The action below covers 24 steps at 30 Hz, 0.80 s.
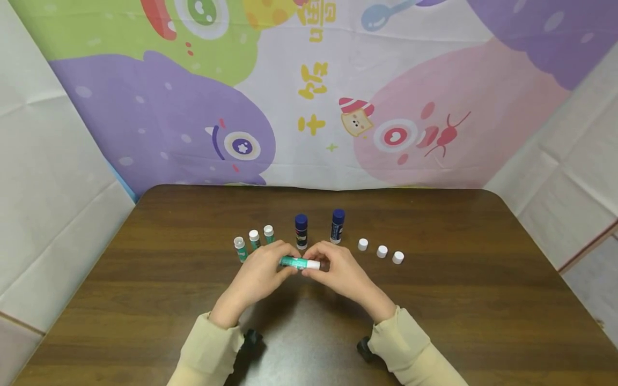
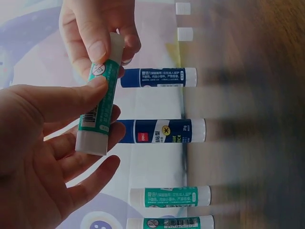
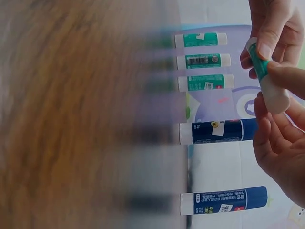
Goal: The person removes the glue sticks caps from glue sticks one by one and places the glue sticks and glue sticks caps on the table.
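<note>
- Table [image 1: 449, 321]: dk brown wood grain, rounded far corners.
- Held glue stick [image 1: 292, 262]: green label w/ barcode, white at both ends; raised off table, approx. midway betw. L & R edges, longer white end toward R edge.
- L hand [image 1: 263, 271]: partly closed; thumb & fingertips pinch the green body, lower fingers loosely bent and apart.
- R hand [image 1: 343, 271]: partly closed; thumb & fingers pinch same stick at end nearer R edge.
- Green glue sticks [image 1: 254, 236], qty 3: upright, slanted row just beyond L hand, on L-edge side of centre; white tops. Cannot tell if capped.
- L blue glue stick [image 1: 301, 233]: upright, nr centre, toward far edge, just beyond hands; blue top, white base.
- R blue glue stick [image 1: 337, 228]: same type, upright, slightly closer to far edge and to R edge.
- White caps [image 1: 382, 251], qty 3: apart from each other, slanted row on R-edge side of centre, the last one closest to near edge.
- Sleeves [image 1: 207, 343]: pale yellow, both arms in over near edge.
- Printed cloth [image 1: 299, 161]: cartoon figs., hung behind far edge.
</note>
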Available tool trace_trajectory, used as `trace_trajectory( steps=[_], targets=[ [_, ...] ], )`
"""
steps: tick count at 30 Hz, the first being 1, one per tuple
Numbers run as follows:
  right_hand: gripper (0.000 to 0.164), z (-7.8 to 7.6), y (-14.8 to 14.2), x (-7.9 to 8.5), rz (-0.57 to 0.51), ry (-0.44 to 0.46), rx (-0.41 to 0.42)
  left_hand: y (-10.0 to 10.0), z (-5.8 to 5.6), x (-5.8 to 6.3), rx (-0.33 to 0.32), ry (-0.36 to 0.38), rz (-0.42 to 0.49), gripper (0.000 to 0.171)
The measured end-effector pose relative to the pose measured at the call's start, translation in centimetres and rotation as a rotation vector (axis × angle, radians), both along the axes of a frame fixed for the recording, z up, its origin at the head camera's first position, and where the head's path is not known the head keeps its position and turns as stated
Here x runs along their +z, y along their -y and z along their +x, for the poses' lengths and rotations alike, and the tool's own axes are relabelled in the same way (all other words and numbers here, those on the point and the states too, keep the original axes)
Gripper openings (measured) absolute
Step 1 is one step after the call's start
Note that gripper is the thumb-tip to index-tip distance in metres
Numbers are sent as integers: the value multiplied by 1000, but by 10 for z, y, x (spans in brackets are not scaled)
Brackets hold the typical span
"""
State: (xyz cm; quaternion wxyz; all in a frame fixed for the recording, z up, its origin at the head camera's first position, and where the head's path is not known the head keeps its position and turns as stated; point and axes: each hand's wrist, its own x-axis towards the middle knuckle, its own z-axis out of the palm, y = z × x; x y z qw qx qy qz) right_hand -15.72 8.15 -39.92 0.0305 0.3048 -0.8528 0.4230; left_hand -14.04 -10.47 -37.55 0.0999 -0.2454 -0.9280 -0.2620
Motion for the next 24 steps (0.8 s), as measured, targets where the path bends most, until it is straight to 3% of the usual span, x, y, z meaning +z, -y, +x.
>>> trace_trajectory(
  steps=[18, 24],
  targets=[
    [19, 1, -2, 1, 26, -67, 5, 2, -1, -2, 13, 29, -4, 20],
    [17, 2, -2, 5, -3, -73, 15, 1, -1, -3, -11, 43, -24, 22]
  ],
)
